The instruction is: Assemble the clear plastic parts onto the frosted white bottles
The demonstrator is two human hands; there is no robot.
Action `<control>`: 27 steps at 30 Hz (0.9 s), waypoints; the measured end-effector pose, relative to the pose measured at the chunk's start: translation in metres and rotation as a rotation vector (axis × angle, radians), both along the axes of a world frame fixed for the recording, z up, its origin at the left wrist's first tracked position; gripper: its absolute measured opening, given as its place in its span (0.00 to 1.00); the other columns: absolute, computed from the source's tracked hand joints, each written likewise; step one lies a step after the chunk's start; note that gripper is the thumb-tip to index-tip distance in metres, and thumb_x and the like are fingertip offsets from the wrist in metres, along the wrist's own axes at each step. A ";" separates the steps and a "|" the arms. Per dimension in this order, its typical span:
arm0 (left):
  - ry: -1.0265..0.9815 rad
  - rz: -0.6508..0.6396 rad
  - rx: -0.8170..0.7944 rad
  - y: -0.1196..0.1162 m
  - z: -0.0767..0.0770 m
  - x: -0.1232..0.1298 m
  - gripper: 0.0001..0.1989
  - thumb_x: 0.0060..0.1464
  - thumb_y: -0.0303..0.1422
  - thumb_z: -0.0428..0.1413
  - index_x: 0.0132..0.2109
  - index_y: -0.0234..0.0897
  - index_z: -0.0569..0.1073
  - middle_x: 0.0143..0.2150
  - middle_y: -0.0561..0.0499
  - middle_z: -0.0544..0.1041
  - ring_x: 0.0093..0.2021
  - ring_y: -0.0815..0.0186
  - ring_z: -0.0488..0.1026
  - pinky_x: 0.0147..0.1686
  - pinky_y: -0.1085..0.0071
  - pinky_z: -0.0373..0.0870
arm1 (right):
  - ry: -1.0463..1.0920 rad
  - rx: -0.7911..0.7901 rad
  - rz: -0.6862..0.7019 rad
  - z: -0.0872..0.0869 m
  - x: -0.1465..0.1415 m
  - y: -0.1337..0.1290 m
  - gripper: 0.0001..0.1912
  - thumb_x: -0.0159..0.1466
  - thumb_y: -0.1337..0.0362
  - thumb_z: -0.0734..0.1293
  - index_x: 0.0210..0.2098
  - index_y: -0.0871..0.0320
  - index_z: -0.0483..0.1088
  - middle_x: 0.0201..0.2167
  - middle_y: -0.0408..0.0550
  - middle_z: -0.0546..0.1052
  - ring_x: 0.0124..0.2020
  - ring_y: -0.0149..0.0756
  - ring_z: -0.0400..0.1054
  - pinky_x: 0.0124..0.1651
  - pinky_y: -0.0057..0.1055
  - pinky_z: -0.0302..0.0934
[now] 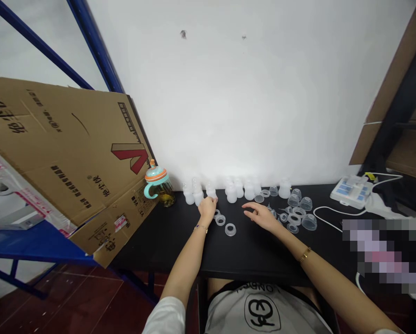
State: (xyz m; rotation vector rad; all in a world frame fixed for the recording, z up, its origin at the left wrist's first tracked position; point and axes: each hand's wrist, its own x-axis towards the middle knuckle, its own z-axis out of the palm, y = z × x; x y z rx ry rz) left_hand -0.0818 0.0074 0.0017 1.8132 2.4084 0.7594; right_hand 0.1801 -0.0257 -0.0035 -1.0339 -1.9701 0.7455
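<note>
Black table (256,255), white bottles (232,193), clear rings (230,233), domed caps (309,222), jug (165,191)

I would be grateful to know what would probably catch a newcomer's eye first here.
Probably the big cardboard with its red V, at the left. Next, the orange-and-turquoise jug beside it, at the left end of the table. Then the left hand near the white bottles, and the right hand near the clear parts.

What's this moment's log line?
left hand: at capped bottle, grip unclear; right hand: empty, fingers apart; rings: on table between hands
</note>
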 end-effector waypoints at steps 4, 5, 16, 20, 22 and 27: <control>0.020 0.015 -0.008 0.002 -0.001 0.000 0.22 0.66 0.45 0.51 0.38 0.34 0.81 0.38 0.37 0.82 0.41 0.52 0.79 0.38 0.65 0.65 | -0.086 0.031 0.021 -0.009 0.000 0.004 0.14 0.63 0.58 0.66 0.45 0.54 0.78 0.48 0.49 0.80 0.24 0.30 0.68 0.31 0.31 0.65; 0.026 0.018 -0.008 0.002 -0.002 0.000 0.22 0.66 0.45 0.50 0.39 0.34 0.81 0.39 0.36 0.82 0.42 0.51 0.79 0.39 0.64 0.66 | -0.109 0.039 0.032 -0.011 0.000 0.005 0.13 0.63 0.59 0.67 0.45 0.54 0.78 0.48 0.49 0.80 0.24 0.30 0.68 0.31 0.31 0.65; 0.073 0.014 -0.071 -0.003 0.004 0.003 0.20 0.65 0.44 0.52 0.41 0.32 0.81 0.41 0.36 0.82 0.44 0.51 0.79 0.40 0.64 0.67 | -0.212 0.037 0.057 -0.016 0.001 0.005 0.13 0.63 0.61 0.67 0.46 0.54 0.78 0.47 0.49 0.81 0.28 0.33 0.72 0.35 0.32 0.67; 0.095 0.012 -0.095 -0.009 0.010 0.009 0.20 0.64 0.45 0.54 0.42 0.32 0.81 0.41 0.36 0.82 0.44 0.51 0.79 0.40 0.64 0.68 | -0.286 0.016 0.061 -0.013 0.001 0.004 0.15 0.64 0.60 0.66 0.48 0.54 0.78 0.48 0.50 0.80 0.32 0.35 0.73 0.38 0.32 0.67; 0.107 0.003 -0.095 -0.013 0.014 0.013 0.21 0.65 0.46 0.53 0.42 0.32 0.81 0.41 0.36 0.82 0.44 0.51 0.79 0.40 0.64 0.69 | -0.305 0.014 0.057 -0.013 0.000 0.003 0.15 0.64 0.60 0.66 0.48 0.54 0.78 0.48 0.50 0.80 0.33 0.36 0.73 0.39 0.33 0.67; 0.177 -0.122 -0.049 -0.019 0.017 0.022 0.22 0.67 0.47 0.50 0.43 0.37 0.82 0.41 0.39 0.82 0.45 0.51 0.79 0.42 0.64 0.69 | -0.340 0.014 0.054 -0.011 -0.001 0.001 0.15 0.64 0.61 0.65 0.48 0.55 0.78 0.49 0.49 0.80 0.34 0.37 0.73 0.40 0.33 0.67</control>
